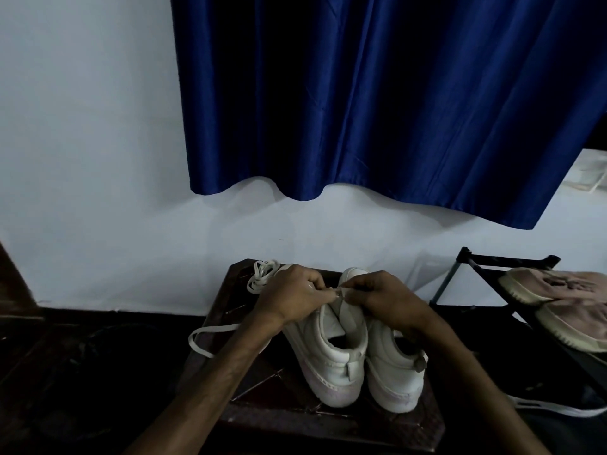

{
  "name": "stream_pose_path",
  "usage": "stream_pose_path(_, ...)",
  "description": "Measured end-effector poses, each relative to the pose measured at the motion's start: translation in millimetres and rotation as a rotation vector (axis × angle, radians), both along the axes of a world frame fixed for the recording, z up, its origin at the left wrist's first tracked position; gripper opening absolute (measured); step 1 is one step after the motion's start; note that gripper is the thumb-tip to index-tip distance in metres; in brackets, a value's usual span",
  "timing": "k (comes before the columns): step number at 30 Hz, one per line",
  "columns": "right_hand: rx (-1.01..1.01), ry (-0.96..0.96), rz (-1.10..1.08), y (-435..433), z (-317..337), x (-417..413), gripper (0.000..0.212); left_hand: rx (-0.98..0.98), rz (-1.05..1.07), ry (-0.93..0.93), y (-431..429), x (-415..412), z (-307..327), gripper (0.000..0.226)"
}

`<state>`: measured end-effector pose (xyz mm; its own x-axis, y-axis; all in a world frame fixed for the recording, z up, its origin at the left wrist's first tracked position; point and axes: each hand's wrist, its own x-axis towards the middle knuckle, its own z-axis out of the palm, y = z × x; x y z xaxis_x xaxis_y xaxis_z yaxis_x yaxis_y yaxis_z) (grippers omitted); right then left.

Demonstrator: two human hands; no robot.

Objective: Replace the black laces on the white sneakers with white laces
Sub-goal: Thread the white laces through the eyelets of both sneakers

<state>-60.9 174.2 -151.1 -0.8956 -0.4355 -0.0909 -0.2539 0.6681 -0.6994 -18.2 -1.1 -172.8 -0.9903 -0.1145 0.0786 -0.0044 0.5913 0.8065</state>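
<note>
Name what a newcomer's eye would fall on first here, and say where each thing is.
A deep blue curtain fills the upper wall. Below it, a pair of white sneakers stands on a dark table, where the left hand and right hand pinch a white lace between them.

Deep blue curtain (394, 93) across the upper right, pale wall (82, 126) at left and beneath it, dark wooden stool (262, 372) lower centre, black rack (473, 261) at right edge bearing pinkish shoes (558, 290), dark floor (82, 372) lower left
</note>
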Motion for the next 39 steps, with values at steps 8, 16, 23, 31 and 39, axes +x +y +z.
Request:
stream_pose_path(8,-0.035,-0.046,-0.022,1,-1,3,0.018,-0.016,0.026,0.047,5,0,-7,0.041)
stream_pose_path(16,0.044,0.074,0.028,2,6,9,0.016,-0.1,0.023,0.075,7,-3,-13,0.022)
stream_pose_path(23,0.103,0.159,-0.093,-12,7,29,0.02,-0.158,-0.075,0.041,-8,7,3,0.01)
stream_pose_path(31,-0.035,0.338,-0.229,-39,-15,66,0.021,-0.331,-0.128,-0.118,-17,31,2,0.044)
stream_pose_path(39,0.024,0.442,-0.198,-20,-45,118,0.017,-0.122,-0.014,0.167,-10,47,-23,0.068)
